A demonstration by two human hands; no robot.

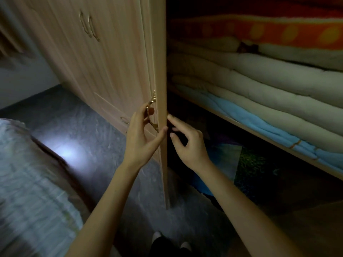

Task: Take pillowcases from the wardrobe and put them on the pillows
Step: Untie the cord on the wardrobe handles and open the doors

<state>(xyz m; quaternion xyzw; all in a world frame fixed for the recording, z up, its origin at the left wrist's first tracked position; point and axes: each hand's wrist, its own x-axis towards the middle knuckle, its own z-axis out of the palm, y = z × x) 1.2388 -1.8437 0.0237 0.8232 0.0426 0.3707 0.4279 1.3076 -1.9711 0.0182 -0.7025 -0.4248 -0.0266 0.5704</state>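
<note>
Both hands work the wardrobe door [161, 71]: left hand [142, 134] fingers curl round its gold handle [151, 115], right hand [187, 145] fingers loosely spread, touching its inner edge. Opening is underway. Right of the door, folded bedding [259, 86] fills a shelf; pillowcases aren't distinguishable, so searching seems next.

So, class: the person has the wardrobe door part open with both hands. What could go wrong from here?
1. The right hand has fingertips at the door edge; they might get pinched.
2. The folded quilts are stacked high and may slide if tugged.
3. The lower compartment is dark, so the pillowcases may be hard to find.
</note>
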